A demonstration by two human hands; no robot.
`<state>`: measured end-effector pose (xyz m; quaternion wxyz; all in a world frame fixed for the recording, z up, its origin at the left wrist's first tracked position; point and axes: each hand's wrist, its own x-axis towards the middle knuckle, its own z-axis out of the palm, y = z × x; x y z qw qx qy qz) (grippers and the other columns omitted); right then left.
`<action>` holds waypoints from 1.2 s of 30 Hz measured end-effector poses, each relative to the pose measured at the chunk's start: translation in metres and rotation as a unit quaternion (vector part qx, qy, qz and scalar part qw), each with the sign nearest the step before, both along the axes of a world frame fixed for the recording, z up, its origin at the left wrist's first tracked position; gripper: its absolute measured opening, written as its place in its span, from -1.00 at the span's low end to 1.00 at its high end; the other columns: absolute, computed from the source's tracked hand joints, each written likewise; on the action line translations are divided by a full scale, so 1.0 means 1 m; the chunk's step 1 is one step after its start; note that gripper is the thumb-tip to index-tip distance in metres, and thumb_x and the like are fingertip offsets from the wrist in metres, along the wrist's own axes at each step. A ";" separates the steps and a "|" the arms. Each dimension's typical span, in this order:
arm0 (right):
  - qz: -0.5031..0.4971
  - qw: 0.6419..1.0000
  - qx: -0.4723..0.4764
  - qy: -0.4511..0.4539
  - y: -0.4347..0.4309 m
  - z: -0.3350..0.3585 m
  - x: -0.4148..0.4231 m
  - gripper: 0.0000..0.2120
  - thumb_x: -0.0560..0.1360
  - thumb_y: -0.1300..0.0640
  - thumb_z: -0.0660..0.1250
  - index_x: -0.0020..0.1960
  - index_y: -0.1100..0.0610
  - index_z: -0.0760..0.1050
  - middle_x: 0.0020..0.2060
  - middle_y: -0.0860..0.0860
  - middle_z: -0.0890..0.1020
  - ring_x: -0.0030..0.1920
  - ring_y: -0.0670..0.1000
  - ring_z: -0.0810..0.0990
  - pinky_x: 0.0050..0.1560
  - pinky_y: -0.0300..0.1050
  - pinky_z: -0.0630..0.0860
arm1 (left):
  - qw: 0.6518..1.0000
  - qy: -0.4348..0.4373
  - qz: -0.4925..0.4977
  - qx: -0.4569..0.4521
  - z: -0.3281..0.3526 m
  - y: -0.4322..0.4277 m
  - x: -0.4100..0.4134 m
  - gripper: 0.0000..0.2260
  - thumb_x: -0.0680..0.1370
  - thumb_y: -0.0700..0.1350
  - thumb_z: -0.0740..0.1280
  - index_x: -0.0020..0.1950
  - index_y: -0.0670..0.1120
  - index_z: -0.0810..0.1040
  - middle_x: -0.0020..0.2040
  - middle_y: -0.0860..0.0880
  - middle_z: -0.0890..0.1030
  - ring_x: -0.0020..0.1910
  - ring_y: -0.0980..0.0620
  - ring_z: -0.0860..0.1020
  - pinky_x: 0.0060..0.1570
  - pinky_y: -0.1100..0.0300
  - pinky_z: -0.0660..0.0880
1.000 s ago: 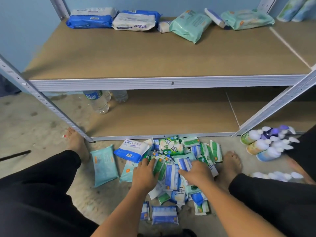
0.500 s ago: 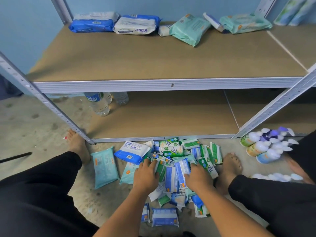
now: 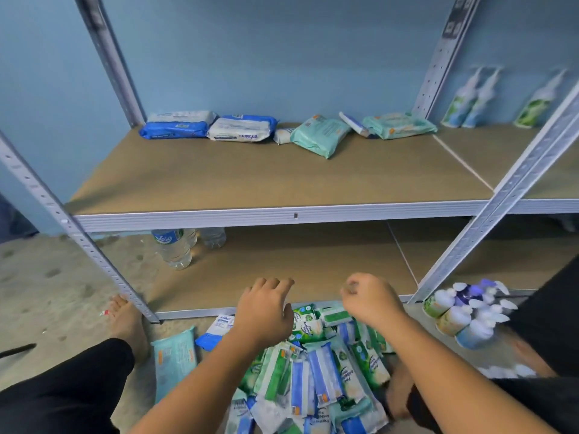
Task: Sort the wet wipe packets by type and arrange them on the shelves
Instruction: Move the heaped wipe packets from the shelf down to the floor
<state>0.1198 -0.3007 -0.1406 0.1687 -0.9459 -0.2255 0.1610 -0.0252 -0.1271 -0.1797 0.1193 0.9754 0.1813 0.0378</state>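
1. Both hands hover over the pile of small wet wipe packets [image 3: 313, 374] on the floor, just in front of the lower shelf [image 3: 282, 267]
2. Left hand [image 3: 266, 311]: fingers loosely curled, nothing visible in it; right hand [image 3: 371, 300] is blurred, fingers bent, so I cannot tell if it pinches a packet
3. Best play, I'd say: pull one colour at a time, green then blue, in flat stacks
4. Large packs line the back of the upper shelf [image 3: 282, 183], so keep the small ones grouped apart, labels facing one way
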 end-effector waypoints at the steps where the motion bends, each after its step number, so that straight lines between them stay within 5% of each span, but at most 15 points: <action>1: 0.011 1.000 0.008 -0.018 0.002 0.017 0.009 -0.71 0.48 -0.10 0.29 0.15 -0.05 0.59 -0.04 -0.06 0.65 -0.07 0.03 0.62 0.02 -0.03 0.61 | 1.000 -0.004 -0.016 0.026 0.019 0.005 0.007 -0.54 0.52 0.06 0.18 0.43 0.09 0.39 0.25 0.04 0.56 0.22 -0.08 0.48 0.13 0.04 0.45; 7: 0.061 0.989 0.031 -0.130 0.012 0.100 0.065 -0.78 0.50 -0.06 0.28 0.07 -0.04 0.60 -0.16 -0.11 0.60 -0.17 -0.01 0.58 -0.10 -0.04 0.61 | 0.986 -0.083 -0.089 0.111 0.121 0.032 0.053 -0.66 0.48 0.05 0.12 0.17 0.04 0.53 -0.03 0.03 0.60 -0.02 -0.08 0.56 -0.13 0.07 0.52; 16: 0.018 0.980 0.080 -0.183 0.062 0.142 0.176 -0.74 0.31 -0.14 0.19 -0.09 -0.14 0.56 -0.21 -0.07 0.63 -0.14 0.01 0.59 0.01 -0.04 0.61 | 0.978 -0.150 -0.078 0.124 0.165 0.092 0.147 -0.73 0.50 0.00 0.22 0.16 0.10 0.56 -0.07 0.11 0.59 -0.07 0.01 0.57 -0.24 0.10 0.53; 21: 0.004 0.977 0.098 -0.190 0.101 0.145 0.238 -0.84 0.33 -0.02 0.23 -0.14 -0.09 0.55 -0.15 -0.07 0.65 -0.10 0.03 0.59 0.01 -0.08 0.59 | 0.977 -0.195 -0.020 0.085 0.159 0.140 0.211 -0.72 0.49 -0.04 0.27 0.18 0.09 0.57 0.04 0.10 0.61 -0.02 -0.03 0.57 -0.18 0.09 0.53; 27: -0.027 0.964 0.146 -0.221 0.151 0.117 0.300 -0.64 0.41 0.07 0.28 0.19 0.00 0.57 0.06 0.05 0.62 0.10 0.17 0.55 0.16 0.01 0.53 | 0.963 -0.263 0.054 0.033 0.138 0.204 0.291 -0.50 0.34 -0.15 0.09 0.23 -0.06 0.57 0.10 -0.06 0.63 0.14 -0.18 0.52 -0.01 -0.06 0.50; 31: -0.063 0.953 0.117 -0.274 0.168 0.080 0.312 -0.51 0.55 -0.03 0.22 0.47 -0.07 0.30 0.37 -0.07 0.45 0.37 0.15 0.27 0.27 0.15 0.27 | 0.982 -0.170 0.055 0.060 0.116 0.216 0.307 -0.34 0.34 -0.10 0.09 0.47 0.05 0.39 0.33 -0.01 0.55 0.42 -0.08 0.39 0.32 -0.09 0.26; 36: -0.055 0.947 0.072 -0.309 0.178 0.065 0.315 -0.51 0.59 -0.07 0.15 0.51 -0.11 0.19 0.34 -0.12 0.39 0.32 0.10 0.19 0.16 0.11 0.15 | 0.988 -0.105 0.059 0.092 0.110 0.220 0.313 -0.43 0.44 0.01 0.14 0.47 0.07 0.28 0.44 0.06 0.44 0.54 -0.08 0.20 0.39 -0.19 0.13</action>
